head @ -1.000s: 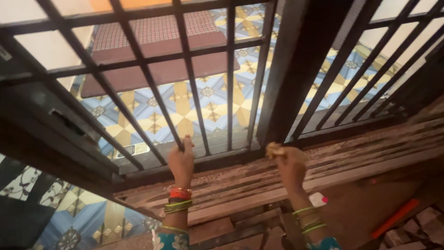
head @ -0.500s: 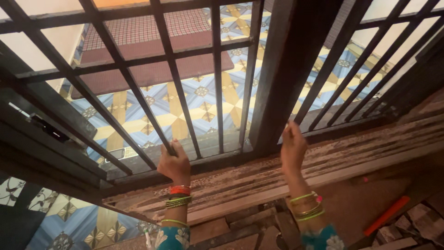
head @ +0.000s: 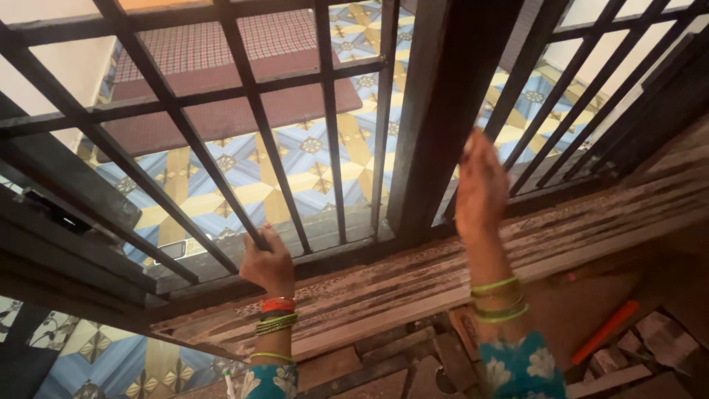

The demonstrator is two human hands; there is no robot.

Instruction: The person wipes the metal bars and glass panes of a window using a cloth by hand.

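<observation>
Black metal grille fills the upper view in front of you, its long bars running from the lower rail up and away, slanted in this view, with crossbars between. Behind it lies patterned blue and yellow floor tile. Your left hand is clamped around the foot of one bar. Your right hand rests against the thick dark post; its grip cannot be made out. An orange stick lies lower right.

We're at a home's doorway: black barred metal gate, patterned blue-and-yellow floor tiles, a checked maroon mat beyond.
</observation>
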